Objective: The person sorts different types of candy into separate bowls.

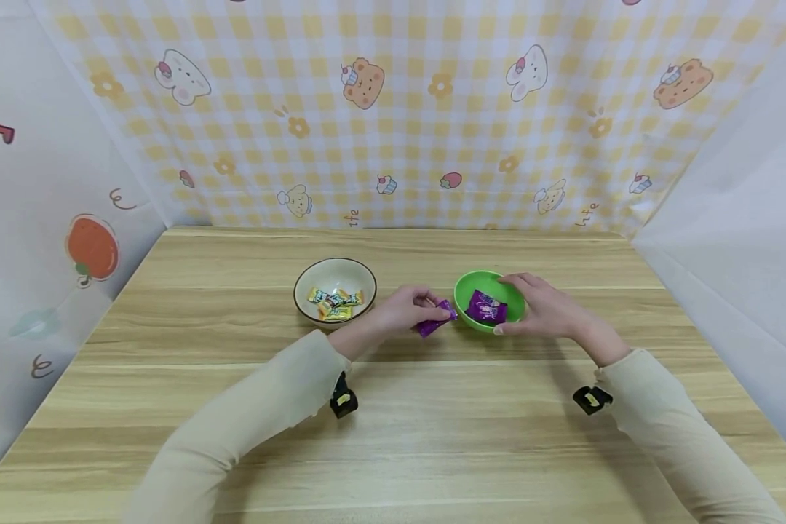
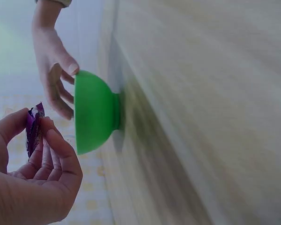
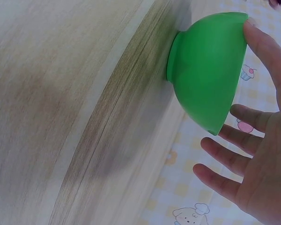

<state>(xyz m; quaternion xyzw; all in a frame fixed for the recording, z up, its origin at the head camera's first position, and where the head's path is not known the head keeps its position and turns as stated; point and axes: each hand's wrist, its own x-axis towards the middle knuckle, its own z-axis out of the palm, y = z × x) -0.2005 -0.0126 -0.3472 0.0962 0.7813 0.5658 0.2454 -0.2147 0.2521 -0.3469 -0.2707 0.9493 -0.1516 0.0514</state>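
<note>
My left hand pinches a purple wrapped candy between thumb and fingertips, just left of a green bowl. In the left wrist view the candy is held up level with the bowl's opening, apart from the rim. Several similar purple candies lie inside the green bowl. Over that bowl's right side reaches my right hand, its thumb at the near rim. The right wrist view shows its fingers spread and mostly straight, beside the bowl's mouth. The bowl stands upright on its foot.
A cream bowl with a dark rim stands left of the green one, behind my left wrist. Several yellow wrapped candies lie in it. The wooden table ends at a yellow checked cloth at the back.
</note>
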